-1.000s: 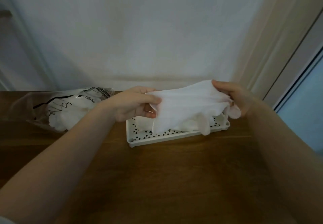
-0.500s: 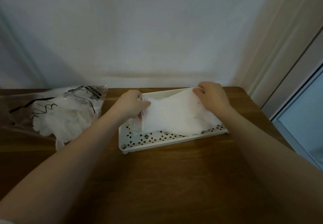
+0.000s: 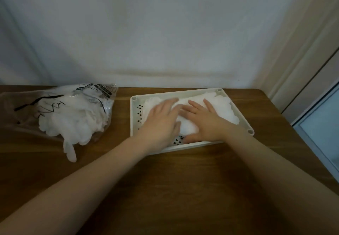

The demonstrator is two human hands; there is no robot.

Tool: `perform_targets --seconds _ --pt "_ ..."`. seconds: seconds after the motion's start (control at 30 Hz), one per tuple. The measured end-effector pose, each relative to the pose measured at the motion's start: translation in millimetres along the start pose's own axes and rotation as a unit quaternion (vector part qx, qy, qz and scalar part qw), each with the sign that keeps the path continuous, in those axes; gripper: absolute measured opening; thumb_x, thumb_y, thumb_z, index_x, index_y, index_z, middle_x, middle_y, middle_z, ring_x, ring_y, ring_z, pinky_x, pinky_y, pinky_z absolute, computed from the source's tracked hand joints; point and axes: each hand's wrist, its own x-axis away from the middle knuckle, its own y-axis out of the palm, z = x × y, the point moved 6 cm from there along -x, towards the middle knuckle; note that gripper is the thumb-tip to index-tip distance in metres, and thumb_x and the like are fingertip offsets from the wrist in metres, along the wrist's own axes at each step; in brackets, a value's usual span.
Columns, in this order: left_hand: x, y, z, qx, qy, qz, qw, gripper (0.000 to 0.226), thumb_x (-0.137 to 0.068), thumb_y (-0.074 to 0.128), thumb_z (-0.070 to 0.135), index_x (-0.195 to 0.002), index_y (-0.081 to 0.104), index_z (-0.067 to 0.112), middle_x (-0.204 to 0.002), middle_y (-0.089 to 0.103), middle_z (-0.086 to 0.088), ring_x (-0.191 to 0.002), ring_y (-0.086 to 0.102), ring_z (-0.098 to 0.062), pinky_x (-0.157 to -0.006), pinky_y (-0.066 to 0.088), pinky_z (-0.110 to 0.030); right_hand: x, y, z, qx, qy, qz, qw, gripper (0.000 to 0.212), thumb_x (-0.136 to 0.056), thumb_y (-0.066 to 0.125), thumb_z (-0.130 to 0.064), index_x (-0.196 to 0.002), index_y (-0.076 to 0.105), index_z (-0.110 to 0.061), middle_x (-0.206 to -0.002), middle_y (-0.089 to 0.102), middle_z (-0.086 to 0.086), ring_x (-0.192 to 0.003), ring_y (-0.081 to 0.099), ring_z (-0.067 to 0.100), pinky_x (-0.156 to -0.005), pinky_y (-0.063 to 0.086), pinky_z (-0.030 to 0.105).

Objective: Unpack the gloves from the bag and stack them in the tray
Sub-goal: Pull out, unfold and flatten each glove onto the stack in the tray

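Much of the gloves (image 3: 222, 109) in the tray (image 3: 244, 122) is covered by the two hands, and the left hand (image 3: 162, 122) is blurred. The print on the bag (image 3: 60, 113) cannot be read. A brown wooden counter (image 3: 174, 179) is set against a pale wall (image 3: 165, 32), with a door frame (image 3: 300, 65) at the right. The bag lies at the far left, well apart from the tray, with one glove finger (image 3: 70, 151) spilling out. Both the left and right hand (image 3: 207, 122) are pressed flat on the gloves, fingers straight and slightly apart.
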Motion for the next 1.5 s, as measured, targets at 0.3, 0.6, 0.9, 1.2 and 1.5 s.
perform_targets --seconds 0.3,0.6,0.9,1.2,1.5 --pt "16.3 36.4 -40.1 -0.062 -0.036 -0.213 0.974 0.098 -0.072 0.018 0.085 -0.148 -0.008 0.03 -0.155 -0.02 0.01 -0.141 -0.024 -0.015 -0.114 -0.01 -0.051 11.6 14.4 -7.8 -0.016 0.033 -0.031 0.999 0.091 -0.082 0.04 -0.072 -0.149 -0.006 -0.033 -0.159 -0.012 -0.007 -0.145 -0.014 0.014 -0.112 -0.016 0.046" --pt "17.5 31.4 -65.7 -0.033 -0.063 -0.185 0.98 0.065 -0.097 0.021 0.052 -0.149 -0.007 0.025 -0.154 -0.022 0.004 -0.141 -0.022 -0.017 -0.116 -0.001 -0.042 14.4 11.6 -1.4 0.022 0.109 0.012 0.994 0.096 -0.077 0.03 -0.081 -0.149 -0.008 -0.032 -0.159 -0.012 -0.003 -0.145 -0.013 0.02 -0.112 -0.016 0.055" --pt "18.1 36.5 -62.6 0.06 -0.137 -0.156 0.976 0.098 -0.086 0.043 0.063 -0.148 -0.014 0.013 -0.154 -0.025 0.003 -0.142 -0.017 -0.03 -0.116 0.006 -0.049 24.9 2.2 17.7 -0.009 0.233 -0.012 0.972 0.133 -0.053 0.04 -0.094 -0.15 -0.012 -0.019 -0.157 -0.02 0.008 -0.139 -0.029 0.032 -0.105 -0.02 0.059" --pt "49.4 -38.9 -55.4 0.152 -0.111 0.106 0.976 0.044 -0.096 0.043 0.029 -0.138 0.041 0.016 -0.149 0.032 -0.004 -0.132 0.034 -0.018 -0.104 0.03 -0.03 9.3 -71.5 -101.1 -0.18 0.022 0.238 0.954 0.038 -0.095 0.047 -0.042 -0.119 0.061 -0.016 -0.129 0.056 0.001 -0.123 0.046 0.018 -0.106 0.035 0.036" --pt "131.4 -93.4 -131.8 0.144 -0.039 0.349 0.925 0.02 -0.075 0.037 0.004 -0.07 0.054 0.013 -0.062 0.042 0.019 -0.058 0.041 0.001 -0.055 0.03 -0.018 -30.4 -44.7 -254.7 0.076 -0.253 0.177 0.948 0.041 -0.084 0.061 -0.007 -0.125 0.056 -0.005 -0.13 0.055 0.015 -0.126 0.046 0.029 -0.107 0.034 0.035"
